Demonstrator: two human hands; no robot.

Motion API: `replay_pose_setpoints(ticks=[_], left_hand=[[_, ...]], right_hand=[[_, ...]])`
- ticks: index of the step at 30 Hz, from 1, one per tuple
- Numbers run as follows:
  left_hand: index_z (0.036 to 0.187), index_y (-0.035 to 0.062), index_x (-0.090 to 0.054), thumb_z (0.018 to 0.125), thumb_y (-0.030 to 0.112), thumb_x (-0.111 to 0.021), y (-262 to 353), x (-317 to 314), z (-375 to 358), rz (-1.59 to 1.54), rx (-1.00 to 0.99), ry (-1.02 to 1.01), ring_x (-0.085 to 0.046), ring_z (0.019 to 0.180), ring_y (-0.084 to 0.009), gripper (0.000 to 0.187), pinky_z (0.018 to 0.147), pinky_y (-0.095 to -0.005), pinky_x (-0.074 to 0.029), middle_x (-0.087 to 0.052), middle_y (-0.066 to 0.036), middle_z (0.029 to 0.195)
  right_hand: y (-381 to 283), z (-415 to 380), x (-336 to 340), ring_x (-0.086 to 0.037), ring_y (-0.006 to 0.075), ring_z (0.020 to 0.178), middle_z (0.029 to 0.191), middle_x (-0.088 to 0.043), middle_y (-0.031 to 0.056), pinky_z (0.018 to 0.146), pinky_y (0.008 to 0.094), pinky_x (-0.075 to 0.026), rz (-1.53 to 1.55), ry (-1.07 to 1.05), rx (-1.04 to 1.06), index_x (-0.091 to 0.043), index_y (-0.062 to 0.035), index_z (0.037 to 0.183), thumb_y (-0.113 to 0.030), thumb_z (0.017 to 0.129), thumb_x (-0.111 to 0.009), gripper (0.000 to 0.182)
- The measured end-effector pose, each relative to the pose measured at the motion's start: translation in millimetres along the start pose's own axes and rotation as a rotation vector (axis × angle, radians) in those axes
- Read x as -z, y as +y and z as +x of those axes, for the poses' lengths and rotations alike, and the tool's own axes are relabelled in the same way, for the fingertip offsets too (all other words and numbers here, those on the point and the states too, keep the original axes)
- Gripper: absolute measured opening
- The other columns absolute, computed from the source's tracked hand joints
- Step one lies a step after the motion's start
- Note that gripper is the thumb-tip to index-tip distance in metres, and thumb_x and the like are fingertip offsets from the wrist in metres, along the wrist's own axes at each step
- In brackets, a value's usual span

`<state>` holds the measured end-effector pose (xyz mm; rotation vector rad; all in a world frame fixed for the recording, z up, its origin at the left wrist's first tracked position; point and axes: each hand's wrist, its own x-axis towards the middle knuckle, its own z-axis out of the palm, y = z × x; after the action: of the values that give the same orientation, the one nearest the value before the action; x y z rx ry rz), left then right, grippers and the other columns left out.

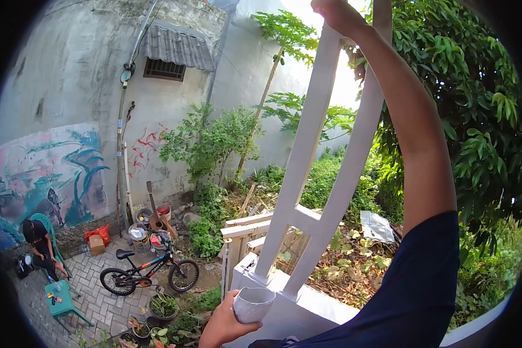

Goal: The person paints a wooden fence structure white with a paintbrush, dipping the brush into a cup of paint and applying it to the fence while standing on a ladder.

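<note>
My left hand [225,326] is wrapped around a whitish-grey cup [254,306], held upright low in the view. Its outside looks smeared; what is inside cannot be made out. My right arm reaches up, and my right hand [341,17] is at the top edge, against the upper part of a white post [308,130]. The fingers there look closed, but the frame cuts them off and hides anything in them. A second white post [354,174] runs alongside, joined to the first by a short crosspiece [307,219].
Below, a person [39,246] sits on a green chair near a green stool [62,301]. A bicycle [148,271], a guitar [158,217], buckets [139,234] and potted plants [163,306] stand on the paving. A low white wall [278,310] supports the posts; a leafy tree [481,116] is at right.
</note>
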<state>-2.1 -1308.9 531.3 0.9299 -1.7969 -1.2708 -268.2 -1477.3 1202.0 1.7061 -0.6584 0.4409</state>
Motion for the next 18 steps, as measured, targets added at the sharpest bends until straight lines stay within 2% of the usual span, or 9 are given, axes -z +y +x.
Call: replay_pose_setpoints(ticks=[1,2,4,8,12,14,15,17,18], left_hand=[[0.138,0.0006,-0.047,0.062,0.029,-0.097,3,0,0,-0.026,0.006,-0.01,-0.067,0.113,-0.0231,0.096,0.098,-0.0373,-0.052,-0.067,-0.017,0.124],[0.138,0.0006,-0.047,0.062,0.029,-0.097,4,0,0,-0.026,0.007,-0.012,-0.067,0.113,-0.0231,0.096,0.098,-0.0373,-0.052,-0.067,-0.017,0.124],[0.138,0.001,-0.047,0.062,0.029,-0.097,4,-1,0,-0.017,0.003,-0.012,-0.067,0.113,-0.023,0.095,0.097,-0.0374,-0.053,-0.067,-0.016,0.123],[0.138,0.0007,-0.047,0.062,0.027,-0.097,-1,-3,1,-0.028,-0.003,-0.016,-0.067,0.113,-0.0229,0.094,0.097,-0.0375,-0.053,-0.067,-0.016,0.122],[0.14,-0.0003,-0.046,0.062,0.024,-0.097,-9,-3,5,-0.018,-0.006,-0.026,-0.066,0.114,-0.0225,0.096,0.098,-0.0374,-0.052,-0.066,-0.016,0.123],[0.141,-0.0009,-0.045,0.062,0.023,-0.097,-8,-3,5,-0.011,-0.014,-0.019,-0.065,0.114,-0.0223,0.098,0.098,-0.0374,-0.052,-0.066,-0.016,0.123],[0.141,-0.0013,-0.045,0.062,0.023,-0.097,-11,-4,6,-0.018,-0.02,-0.025,-0.065,0.115,-0.0225,0.098,0.099,-0.0373,-0.052,-0.066,-0.016,0.124],[0.141,-0.0016,-0.045,0.062,0.022,-0.097,3,-5,4,-0.021,-0.029,-0.033,-0.065,0.115,-0.0226,0.098,0.099,-0.0373,-0.052,-0.066,-0.016,0.124],[0.141,-0.0018,-0.045,0.062,0.022,-0.097,12,-5,0,-0.038,-0.017,-0.039,-0.065,0.115,-0.023,0.098,0.099,-0.0373,-0.052,-0.065,-0.017,0.124]], right_hand=[[-11,-6,2,-0.068,0.0307,0.079,0.081,-0.065,0.011,0.073,0.0434,-0.05,-0.158,-0.077,0.072,-0.06,-0.0051,0.092,-0.024,0.106,-0.056,0.023],[-26,-16,-3,-0.068,0.0346,0.084,0.086,-0.066,0.0127,0.076,0.0445,-0.052,-0.165,-0.057,0.135,-0.061,-0.0067,0.095,-0.018,0.106,-0.053,0.018],[-57,-31,-19,-0.07,0.0337,0.088,0.088,-0.068,0.0125,0.081,0.0465,-0.054,-0.208,-0.057,0.125,-0.064,-0.0068,0.1,-0.023,0.105,-0.056,0.019],[-139,-62,-23,-0.07,0.0326,0.088,0.091,-0.07,0.0113,0.082,0.0457,-0.056,-0.012,-0.316,0.117,-0.068,-0.0066,0.105,-0.031,0.104,-0.06,0.025],[-219,-89,-18,-0.069,0.0304,0.08,0.079,-0.066,0.0129,0.078,0.0417,-0.054,0.286,-0.804,-0.136,-0.068,-0.0052,0.101,-0.036,0.103,-0.062,0.032],[-238,-116,-32,-0.07,0.0255,0.078,0.081,-0.067,0.0132,0.073,0.039,-0.054,0.397,-0.841,-0.079,-0.068,-0.0042,0.102,-0.04,0.104,-0.062,0.036],[-239,-118,-37,-0.07,0.0255,0.078,0.081,-0.067,0.0132,0.073,0.039,-0.054,0.394,-0.835,-0.077,-0.068,-0.0042,0.102,-0.04,0.104,-0.062,0.036],[-240,-118,-39,-0.073,0.0207,0.079,0.089,-0.072,0.0128,0.069,0.0357,-0.059,0.606,-0.941,-0.308,-0.068,-0.0026,0.105,-0.041,0.103,-0.064,0.038],[-234,-115,-36,-0.073,0.0207,0.079,0.089,-0.072,0.0128,0.069,0.0357,-0.059,0.604,-0.936,-0.308,-0.068,-0.0026,0.105,-0.041,0.103,-0.064,0.038]])
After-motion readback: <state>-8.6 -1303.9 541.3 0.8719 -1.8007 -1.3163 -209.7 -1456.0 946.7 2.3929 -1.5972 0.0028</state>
